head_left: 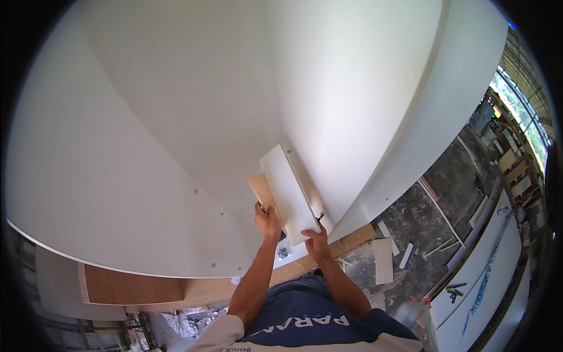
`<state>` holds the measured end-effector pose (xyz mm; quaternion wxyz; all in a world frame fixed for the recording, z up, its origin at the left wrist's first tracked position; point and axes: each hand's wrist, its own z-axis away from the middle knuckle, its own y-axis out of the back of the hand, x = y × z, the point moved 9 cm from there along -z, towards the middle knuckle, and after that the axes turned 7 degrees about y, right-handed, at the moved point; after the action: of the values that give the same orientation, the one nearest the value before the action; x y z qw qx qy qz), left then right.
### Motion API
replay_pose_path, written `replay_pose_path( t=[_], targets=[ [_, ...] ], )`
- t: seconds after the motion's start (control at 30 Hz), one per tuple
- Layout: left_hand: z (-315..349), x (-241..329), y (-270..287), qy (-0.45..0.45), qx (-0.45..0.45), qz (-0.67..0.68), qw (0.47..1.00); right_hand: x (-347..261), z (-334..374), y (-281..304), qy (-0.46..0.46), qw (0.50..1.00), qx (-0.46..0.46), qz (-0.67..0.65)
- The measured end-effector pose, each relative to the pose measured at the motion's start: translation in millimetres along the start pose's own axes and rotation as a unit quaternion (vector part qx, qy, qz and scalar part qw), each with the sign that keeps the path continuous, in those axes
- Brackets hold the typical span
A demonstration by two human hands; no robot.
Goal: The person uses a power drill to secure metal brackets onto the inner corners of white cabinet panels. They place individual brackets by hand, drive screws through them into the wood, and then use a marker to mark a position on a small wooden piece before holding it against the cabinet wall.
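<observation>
Inside a large white cabinet [193,100], a narrow white board [287,193] is tilted, its far end close to the right-hand wall. A bare wood strip [261,190] runs along the board's left side; I cannot tell whether the two are joined. My left hand [268,223] is closed round the strip's near part. With thumb on top, my right hand [317,239] grips the board's near right corner. A small dark piece [320,216] shows just beyond the right fingers. Small metal fittings [284,253] lie on the cabinet's bottom, between my forearms.
The cabinet's left panel [117,193] carries several small round fittings. A wooden edge [352,237] runs along the cabinet's near side. Offcuts [384,261] lie on the dark floor at right. Beyond them, a white panel [492,281] holds a blue coiled hose [484,281] and a black clamp-like tool [454,291].
</observation>
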<state>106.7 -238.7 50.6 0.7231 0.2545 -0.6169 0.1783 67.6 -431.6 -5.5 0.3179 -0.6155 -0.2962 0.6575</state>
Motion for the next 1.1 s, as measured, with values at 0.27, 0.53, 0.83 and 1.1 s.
replay_pose_path(
  t=[0.27, 0.53, 0.83, 1.1],
  targets=[
    [-30, 1, -27, -0.038, 0.022, -0.088, 0.995, 28, -36, 16, 0.0, 0.984, 0.115, -0.133],
    [-47, -13, -43, -0.053, 0.019, -0.074, 0.996, 45, -40, 38, 0.068, 0.95, 0.295, -0.083],
    [-52, -25, -46, -0.039, 0.008, -0.053, 0.998, 59, -8, 54, 0.023, 0.926, 0.366, -0.092],
    [-65, -12, -48, -0.024, -0.043, 0.005, 0.999, 42, -15, 32, 0.112, 0.928, 0.356, -0.021]
  ],
)
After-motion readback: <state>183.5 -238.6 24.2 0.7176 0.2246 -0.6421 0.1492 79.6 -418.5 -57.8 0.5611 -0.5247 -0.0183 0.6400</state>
